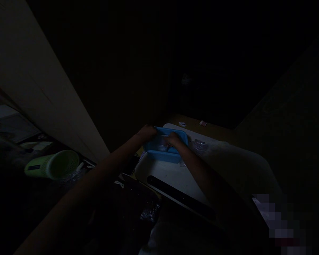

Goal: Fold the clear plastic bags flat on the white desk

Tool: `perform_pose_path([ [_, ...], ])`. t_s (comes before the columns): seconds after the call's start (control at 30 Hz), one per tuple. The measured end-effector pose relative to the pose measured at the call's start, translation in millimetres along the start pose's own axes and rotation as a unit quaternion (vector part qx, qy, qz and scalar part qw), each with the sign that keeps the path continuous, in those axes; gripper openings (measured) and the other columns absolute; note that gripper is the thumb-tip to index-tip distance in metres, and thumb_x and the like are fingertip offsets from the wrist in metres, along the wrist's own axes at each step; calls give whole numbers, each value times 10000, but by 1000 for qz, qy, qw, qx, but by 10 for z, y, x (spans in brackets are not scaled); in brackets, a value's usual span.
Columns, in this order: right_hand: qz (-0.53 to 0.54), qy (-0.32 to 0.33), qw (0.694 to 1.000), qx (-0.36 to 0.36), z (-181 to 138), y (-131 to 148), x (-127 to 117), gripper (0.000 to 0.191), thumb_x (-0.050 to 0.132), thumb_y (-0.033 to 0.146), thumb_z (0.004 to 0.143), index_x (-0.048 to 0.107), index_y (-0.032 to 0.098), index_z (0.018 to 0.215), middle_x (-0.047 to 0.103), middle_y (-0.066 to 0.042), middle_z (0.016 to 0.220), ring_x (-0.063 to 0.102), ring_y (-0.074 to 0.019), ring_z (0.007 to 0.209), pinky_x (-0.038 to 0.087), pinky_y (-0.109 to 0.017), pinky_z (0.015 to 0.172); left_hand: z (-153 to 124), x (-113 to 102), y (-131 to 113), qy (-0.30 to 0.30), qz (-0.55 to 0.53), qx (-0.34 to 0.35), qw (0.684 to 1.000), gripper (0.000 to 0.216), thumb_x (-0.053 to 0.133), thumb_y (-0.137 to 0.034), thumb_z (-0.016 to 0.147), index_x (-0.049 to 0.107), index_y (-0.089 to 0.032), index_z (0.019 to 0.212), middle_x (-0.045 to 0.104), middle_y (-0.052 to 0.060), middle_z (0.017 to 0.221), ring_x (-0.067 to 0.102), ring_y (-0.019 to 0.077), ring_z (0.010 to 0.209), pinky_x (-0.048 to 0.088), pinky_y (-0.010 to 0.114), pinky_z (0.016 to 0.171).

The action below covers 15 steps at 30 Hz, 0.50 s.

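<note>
The scene is very dark. A blue plastic tray point(163, 156) rests on a white surface point(172, 175). My left hand point(146, 132) grips the tray's far left rim, fingers curled over it. Reaching inside the tray, my right hand point(173, 139) lies over something pale or clear that I cannot make out. Its fingers seem bent, though the dim light hides them.
A green ribbed basket point(55, 163) lies on its side at the left. Crumpled clear plastic point(199, 145) sits right of the tray. A long dark strip point(175, 193) runs along the white surface's near edge. A pale board point(37, 85) slants at upper left. Small scraps point(202, 123) lie farther back.
</note>
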State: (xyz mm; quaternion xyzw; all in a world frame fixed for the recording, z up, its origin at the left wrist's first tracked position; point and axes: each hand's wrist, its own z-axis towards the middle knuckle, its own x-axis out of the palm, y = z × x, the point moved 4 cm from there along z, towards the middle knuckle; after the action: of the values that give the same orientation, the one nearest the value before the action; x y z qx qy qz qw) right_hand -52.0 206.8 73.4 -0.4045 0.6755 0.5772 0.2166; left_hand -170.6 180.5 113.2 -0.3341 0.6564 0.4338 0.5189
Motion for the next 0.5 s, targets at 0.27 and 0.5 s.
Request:
perform_pose_path([
  [0.27,-77,-37,995,-49,-79,-24,-165,159,585,239,740,640,95,703,688,-119,735,642,-171,656,446,-208,537,6,56,-89,13,-21,-3,1000,192,471,-120,778,656,-130,829,640,132,943,561,232,941,354,372,853],
  [0.5,-150,3,976,-157,-70,37,26,175,657,216,667,644,176,837,681,-41,889,623,-168,825,446,-209,664,24,81,-138,46,-40,-25,998,118,561,-141,729,648,-155,807,643,108,946,556,230,946,318,396,895],
])
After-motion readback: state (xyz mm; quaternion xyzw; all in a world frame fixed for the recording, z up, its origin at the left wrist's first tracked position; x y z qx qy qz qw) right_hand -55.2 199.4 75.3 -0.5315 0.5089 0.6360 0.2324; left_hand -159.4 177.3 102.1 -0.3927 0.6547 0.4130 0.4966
